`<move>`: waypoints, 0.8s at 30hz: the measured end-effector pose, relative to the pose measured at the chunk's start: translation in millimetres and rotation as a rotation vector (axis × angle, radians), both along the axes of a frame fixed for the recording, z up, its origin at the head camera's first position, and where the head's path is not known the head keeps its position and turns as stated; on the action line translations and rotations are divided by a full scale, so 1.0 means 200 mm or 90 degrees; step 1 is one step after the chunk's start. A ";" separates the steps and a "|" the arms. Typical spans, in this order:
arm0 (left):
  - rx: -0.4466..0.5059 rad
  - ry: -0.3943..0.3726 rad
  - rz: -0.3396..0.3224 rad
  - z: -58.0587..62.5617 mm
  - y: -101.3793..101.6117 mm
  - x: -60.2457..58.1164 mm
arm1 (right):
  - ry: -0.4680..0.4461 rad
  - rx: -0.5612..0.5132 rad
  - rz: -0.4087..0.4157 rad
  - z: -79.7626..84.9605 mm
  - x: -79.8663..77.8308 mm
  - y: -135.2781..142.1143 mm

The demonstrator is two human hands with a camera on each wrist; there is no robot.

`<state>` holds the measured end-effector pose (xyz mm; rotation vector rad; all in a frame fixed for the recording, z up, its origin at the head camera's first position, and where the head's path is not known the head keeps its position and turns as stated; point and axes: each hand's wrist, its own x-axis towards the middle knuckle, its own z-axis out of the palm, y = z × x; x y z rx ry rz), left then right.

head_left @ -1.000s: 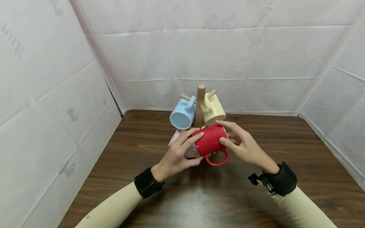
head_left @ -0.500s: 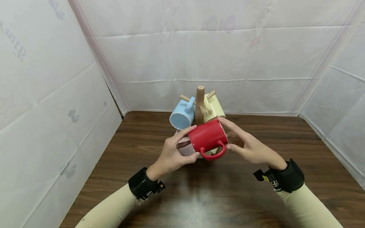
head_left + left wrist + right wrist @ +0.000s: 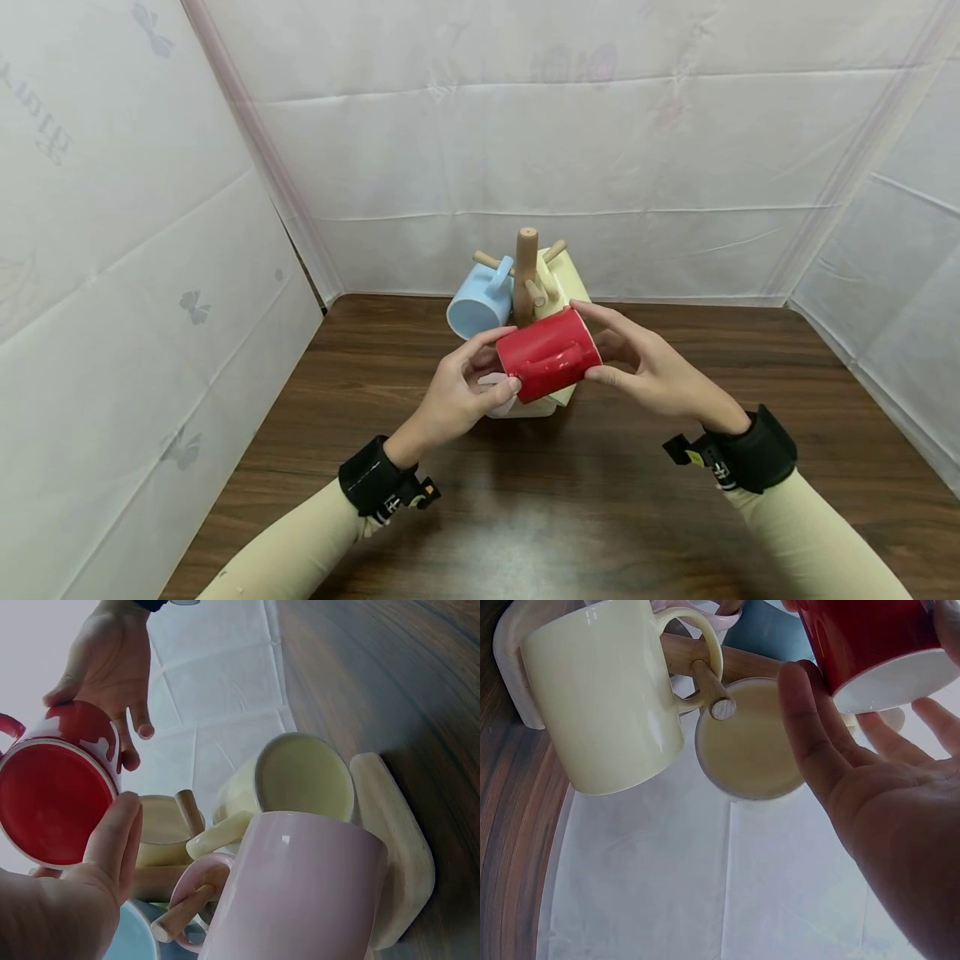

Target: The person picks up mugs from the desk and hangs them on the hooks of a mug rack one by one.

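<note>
A red mug (image 3: 528,342) lies sideways between my two hands, in front of the wooden mug tree (image 3: 527,250). Its handle faces up toward the head camera. My left hand (image 3: 457,400) grips the left end, thumb on the near side and fingers at the far side. At the other end, my right hand (image 3: 656,375) pinches the edge between thumb and fingers. Beyond the red mug, a light blue mug (image 3: 476,304) and a pale yellow mug (image 3: 572,279) hang on the upper pegs. A bare peg (image 3: 535,293) points forward between them.
Lower on the tree hang a pink mug (image 3: 300,892) and another pale yellow mug (image 3: 604,697), largely hidden in the head view. The wooden base (image 3: 401,862) stands on the dark wood table (image 3: 360,367). White sheeting (image 3: 562,167) walls the back and both sides.
The red mug has turned about its length, so its handle has swung from hanging below to facing up. My left fingers have shifted back to the mug's left end.
</note>
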<state>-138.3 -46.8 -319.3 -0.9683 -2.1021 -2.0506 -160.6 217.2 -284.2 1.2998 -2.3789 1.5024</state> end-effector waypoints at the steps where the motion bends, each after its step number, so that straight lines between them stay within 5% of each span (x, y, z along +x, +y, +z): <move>1: 0.003 -0.008 0.001 -0.01 0.00 -0.01 | 0.002 -0.003 -0.006 0.00 0.00 0.00; 11: 0.086 -0.123 -0.042 -0.12 0.01 -0.09 | 0.040 -0.006 -0.066 0.04 -0.01 -0.04; 24: 0.108 -0.200 -0.074 -0.12 0.03 -0.11 | 0.061 0.024 -0.149 0.08 -0.02 -0.07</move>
